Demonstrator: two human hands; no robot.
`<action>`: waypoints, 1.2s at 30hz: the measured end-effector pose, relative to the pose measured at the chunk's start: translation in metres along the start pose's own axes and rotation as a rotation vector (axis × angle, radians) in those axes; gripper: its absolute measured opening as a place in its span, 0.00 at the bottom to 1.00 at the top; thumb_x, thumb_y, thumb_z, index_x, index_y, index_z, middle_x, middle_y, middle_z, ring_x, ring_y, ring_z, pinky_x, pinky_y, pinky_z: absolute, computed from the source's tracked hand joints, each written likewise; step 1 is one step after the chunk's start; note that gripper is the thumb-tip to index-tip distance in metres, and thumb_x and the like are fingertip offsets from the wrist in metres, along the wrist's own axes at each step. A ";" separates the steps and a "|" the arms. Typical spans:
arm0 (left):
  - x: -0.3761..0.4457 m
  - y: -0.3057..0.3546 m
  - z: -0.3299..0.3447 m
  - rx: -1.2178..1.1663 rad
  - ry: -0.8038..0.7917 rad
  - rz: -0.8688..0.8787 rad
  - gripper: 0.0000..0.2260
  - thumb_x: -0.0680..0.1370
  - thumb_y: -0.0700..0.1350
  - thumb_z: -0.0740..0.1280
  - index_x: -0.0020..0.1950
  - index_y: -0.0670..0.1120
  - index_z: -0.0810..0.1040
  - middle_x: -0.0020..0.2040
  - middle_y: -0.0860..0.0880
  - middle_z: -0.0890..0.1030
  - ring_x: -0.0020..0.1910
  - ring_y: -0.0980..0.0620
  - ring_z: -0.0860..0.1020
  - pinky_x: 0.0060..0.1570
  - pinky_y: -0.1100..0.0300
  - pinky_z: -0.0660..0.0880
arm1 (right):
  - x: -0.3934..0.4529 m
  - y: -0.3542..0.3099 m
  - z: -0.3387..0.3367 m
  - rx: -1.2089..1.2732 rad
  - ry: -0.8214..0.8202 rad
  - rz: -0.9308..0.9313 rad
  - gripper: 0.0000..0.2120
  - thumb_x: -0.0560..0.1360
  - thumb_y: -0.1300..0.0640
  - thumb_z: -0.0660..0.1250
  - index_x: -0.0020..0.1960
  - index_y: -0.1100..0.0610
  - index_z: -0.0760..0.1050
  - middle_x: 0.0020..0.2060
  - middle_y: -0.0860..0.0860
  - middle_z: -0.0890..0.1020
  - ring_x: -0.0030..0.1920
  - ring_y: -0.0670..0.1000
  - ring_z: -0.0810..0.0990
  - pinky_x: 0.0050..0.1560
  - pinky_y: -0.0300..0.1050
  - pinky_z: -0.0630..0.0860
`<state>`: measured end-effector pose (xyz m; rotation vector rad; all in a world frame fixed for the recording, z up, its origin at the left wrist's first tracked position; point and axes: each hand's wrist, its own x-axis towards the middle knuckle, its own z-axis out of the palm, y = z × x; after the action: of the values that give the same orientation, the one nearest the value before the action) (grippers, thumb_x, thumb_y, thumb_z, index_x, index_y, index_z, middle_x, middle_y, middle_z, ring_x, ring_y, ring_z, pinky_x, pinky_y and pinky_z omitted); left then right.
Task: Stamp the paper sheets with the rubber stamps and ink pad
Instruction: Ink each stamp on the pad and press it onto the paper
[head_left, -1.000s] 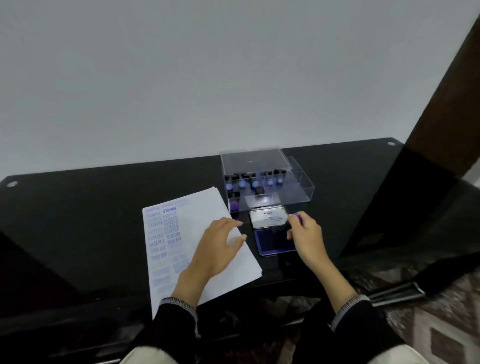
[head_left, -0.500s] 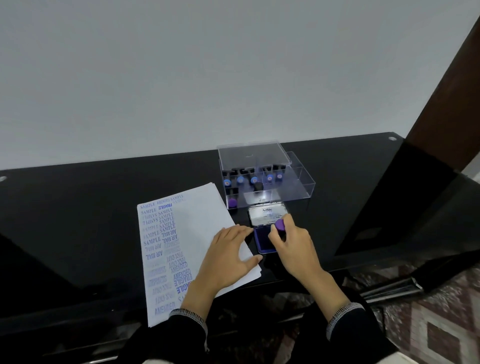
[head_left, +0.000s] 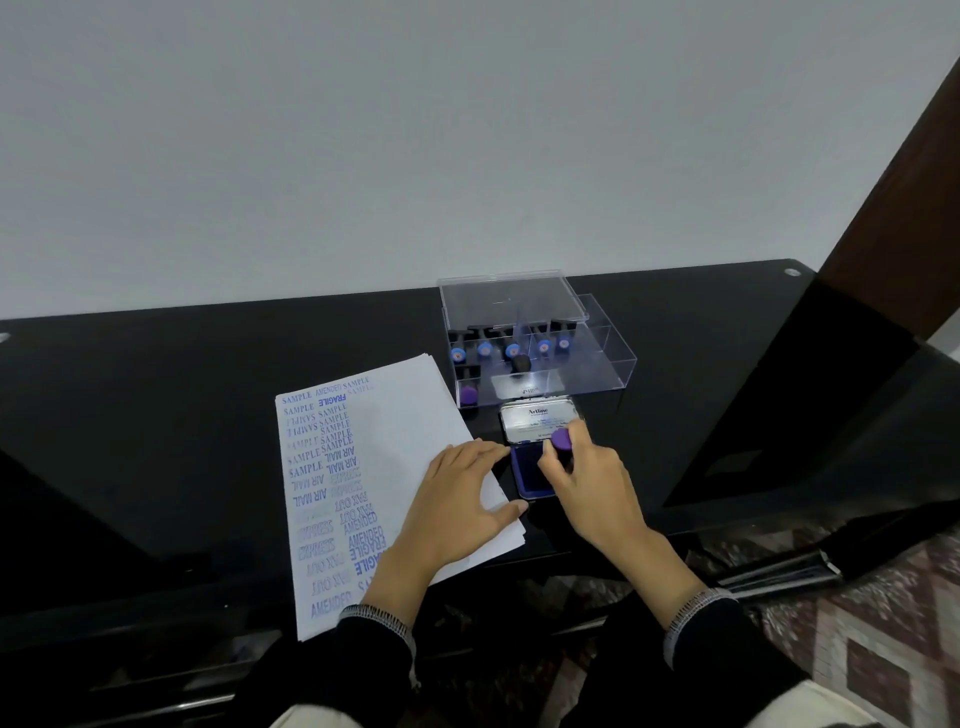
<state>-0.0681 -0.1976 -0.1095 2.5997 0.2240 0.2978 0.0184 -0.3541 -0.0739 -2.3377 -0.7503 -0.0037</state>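
Press the stamp (head_left: 560, 440) unevenly into the ink pad (head_left: 530, 474) and you risk a patchy print; the pad may also skid on the glossy tabletop (head_left: 208, 415). Your right hand (head_left: 587, 486) pinches the stamp, knob up, at centre frame. Your left hand (head_left: 452, 512) lies flat, fingers straight, on the paper (head_left: 395, 431).

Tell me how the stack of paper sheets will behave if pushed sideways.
The paper sheets would probably slide easily on the glossy black table. Their fanned edges suggest loose sheets likely to shift apart. The left hand resting flat on top likely prevents that.
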 end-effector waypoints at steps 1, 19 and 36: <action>0.000 0.000 0.000 -0.003 -0.004 -0.004 0.29 0.75 0.62 0.64 0.74 0.55 0.64 0.72 0.58 0.65 0.72 0.58 0.59 0.74 0.59 0.50 | 0.002 0.000 -0.004 0.044 -0.022 0.036 0.10 0.78 0.49 0.59 0.43 0.54 0.65 0.29 0.50 0.75 0.28 0.51 0.74 0.29 0.48 0.69; 0.005 0.002 -0.019 -0.438 0.154 -0.114 0.15 0.80 0.41 0.63 0.66 0.51 0.75 0.63 0.57 0.74 0.65 0.59 0.70 0.67 0.66 0.63 | 0.016 -0.009 -0.020 0.106 -0.193 -0.076 0.04 0.73 0.56 0.60 0.39 0.53 0.68 0.31 0.55 0.74 0.33 0.57 0.72 0.33 0.54 0.71; -0.023 -0.090 -0.080 -0.366 0.538 -0.564 0.14 0.81 0.40 0.60 0.63 0.51 0.77 0.64 0.51 0.75 0.58 0.46 0.78 0.57 0.49 0.77 | 0.021 -0.011 0.004 -0.091 -0.113 -0.162 0.12 0.79 0.56 0.61 0.39 0.58 0.65 0.28 0.49 0.71 0.28 0.49 0.70 0.29 0.42 0.66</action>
<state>-0.1199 -0.0881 -0.0907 1.9477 0.9658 0.7410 0.0293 -0.3340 -0.0666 -2.3718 -1.0141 0.0241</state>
